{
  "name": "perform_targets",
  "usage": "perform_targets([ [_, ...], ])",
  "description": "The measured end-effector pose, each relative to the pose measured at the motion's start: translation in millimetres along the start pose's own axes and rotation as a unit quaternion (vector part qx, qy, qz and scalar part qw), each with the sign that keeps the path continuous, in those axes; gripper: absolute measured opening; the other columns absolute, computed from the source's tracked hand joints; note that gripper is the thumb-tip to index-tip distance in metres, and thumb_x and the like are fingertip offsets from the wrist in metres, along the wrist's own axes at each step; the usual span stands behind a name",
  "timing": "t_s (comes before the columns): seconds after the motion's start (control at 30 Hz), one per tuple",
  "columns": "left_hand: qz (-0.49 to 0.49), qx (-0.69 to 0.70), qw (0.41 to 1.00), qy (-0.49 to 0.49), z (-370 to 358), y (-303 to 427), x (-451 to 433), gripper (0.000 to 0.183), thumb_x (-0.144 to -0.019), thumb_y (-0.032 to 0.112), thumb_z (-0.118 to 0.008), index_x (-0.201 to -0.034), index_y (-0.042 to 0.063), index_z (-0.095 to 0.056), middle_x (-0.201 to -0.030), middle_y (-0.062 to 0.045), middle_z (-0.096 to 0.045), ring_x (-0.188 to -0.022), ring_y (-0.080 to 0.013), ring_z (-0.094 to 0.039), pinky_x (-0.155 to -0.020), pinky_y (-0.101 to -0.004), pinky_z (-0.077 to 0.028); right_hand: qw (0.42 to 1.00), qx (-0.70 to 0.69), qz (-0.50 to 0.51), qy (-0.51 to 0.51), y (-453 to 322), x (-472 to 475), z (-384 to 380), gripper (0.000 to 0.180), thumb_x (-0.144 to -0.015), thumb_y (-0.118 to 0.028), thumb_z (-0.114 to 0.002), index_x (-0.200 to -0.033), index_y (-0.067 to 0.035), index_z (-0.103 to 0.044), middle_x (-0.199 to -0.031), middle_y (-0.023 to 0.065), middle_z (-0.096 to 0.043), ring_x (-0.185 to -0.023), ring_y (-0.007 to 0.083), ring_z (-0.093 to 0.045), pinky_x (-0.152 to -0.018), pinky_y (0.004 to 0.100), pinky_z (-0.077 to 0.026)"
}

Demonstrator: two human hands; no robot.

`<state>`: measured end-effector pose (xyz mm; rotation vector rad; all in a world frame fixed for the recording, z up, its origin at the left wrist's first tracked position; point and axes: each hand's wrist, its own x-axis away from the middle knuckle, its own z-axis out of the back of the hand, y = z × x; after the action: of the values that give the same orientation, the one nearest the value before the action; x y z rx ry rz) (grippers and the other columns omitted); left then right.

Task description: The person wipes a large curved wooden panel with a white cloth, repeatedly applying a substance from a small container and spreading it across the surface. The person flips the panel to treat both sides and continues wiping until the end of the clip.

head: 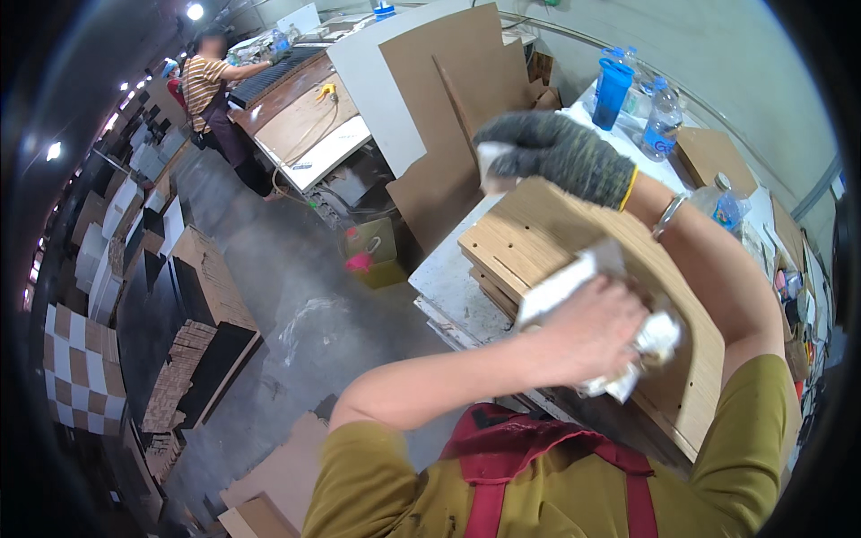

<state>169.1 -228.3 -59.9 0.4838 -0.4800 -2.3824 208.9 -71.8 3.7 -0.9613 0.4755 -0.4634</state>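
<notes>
My left hand (592,329) is bare and gripped around a crumpled white cloth or paper (555,292), which lies against the top of a curved wooden panel (703,376). Small drilled holes and a short slot show in this panel, and it rests on further wooden pieces (494,289). Beyond it, my right hand (558,158), in a dark knitted glove with a yellow cuff, is closed on a small whitish object (496,168) near the panel's far end. Motion blur hides what that object is. Part of the panel is hidden under my left hand and forearm.
A blue tumbler (611,94) and plastic bottles (662,121) stand on the white worktop (447,282). Large brown boards (457,101) lean behind. A yellowish container (377,252) is on the floor. Stacked panels (195,323) stand at left; a co-worker (218,101) is at another table.
</notes>
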Motion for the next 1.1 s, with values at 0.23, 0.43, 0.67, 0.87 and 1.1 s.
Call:
perform_targets([
  [0.23, -0.064, 0.067, 0.99, 0.109, -28, 9, -3, 0.06, -0.076, 0.023, -0.07, -0.128, 0.0, -0.052, -0.122, -0.015, -0.058, -0.125, -0.032, -0.047, -0.109, -0.0442, -0.031, 0.974, 0.188, 0.072, -0.101, -5, -13, -38, 0.038, -0.086, -0.024, -0.07, -0.123, -0.014, -0.065, -0.118, 0.0091, -0.067, -0.107, 0.0262, -0.064, -0.095, 0.0357, -0.049],
  [0.43, -0.059, 0.052, 0.991, 0.111, -29, 10, -4, 0.058, -0.075, 0.019, -0.069, -0.127, 0.0, -0.053, -0.121, -0.015, -0.058, -0.125, -0.0317, -0.048, -0.108, -0.044, -0.032, 0.968, 0.226, 0.085, -0.074, 7, -18, -17, 0.038, -0.085, -0.024, -0.071, -0.121, -0.014, -0.066, -0.115, 0.0106, -0.068, -0.107, 0.0289, -0.063, -0.093, 0.0365, -0.049],
  [0.67, -0.059, 0.048, 0.989, 0.124, -30, 11, -4, 0.051, -0.073, 0.017, -0.069, -0.12, 0.002, -0.056, -0.114, -0.013, -0.059, -0.119, -0.0301, -0.051, -0.106, -0.0432, -0.034, 0.955, 0.256, 0.138, -0.054, 10, -17, -25, 0.036, -0.084, -0.017, -0.072, -0.118, -0.012, -0.066, -0.112, 0.0096, -0.069, -0.101, 0.0266, -0.065, -0.091, 0.0364, -0.051],
  [0.87, -0.059, 0.053, 0.989, 0.126, -25, 13, -2, 0.048, -0.072, 0.019, -0.071, -0.115, 0.003, -0.058, -0.107, -0.011, -0.059, -0.109, -0.0282, -0.053, -0.103, -0.0426, -0.036, 0.96, 0.258, 0.097, -0.055, 7, -15, -27, 0.034, -0.084, -0.018, -0.071, -0.117, -0.013, -0.068, -0.109, 0.0122, -0.069, -0.099, 0.0301, -0.066, -0.088, 0.0381, -0.052],
  [1.1, -0.066, 0.05, 0.985, 0.155, -25, 13, -2, 0.047, -0.071, 0.019, -0.072, -0.113, 0.004, -0.058, -0.105, -0.01, -0.059, -0.104, -0.0276, -0.054, -0.102, -0.0424, -0.037, 0.955, 0.263, 0.13, -0.032, 15, -11, -31, 0.033, -0.083, -0.019, -0.072, -0.115, -0.012, -0.068, -0.105, 0.0129, -0.069, -0.096, 0.0312, -0.066, -0.086, 0.0382, -0.052],
])
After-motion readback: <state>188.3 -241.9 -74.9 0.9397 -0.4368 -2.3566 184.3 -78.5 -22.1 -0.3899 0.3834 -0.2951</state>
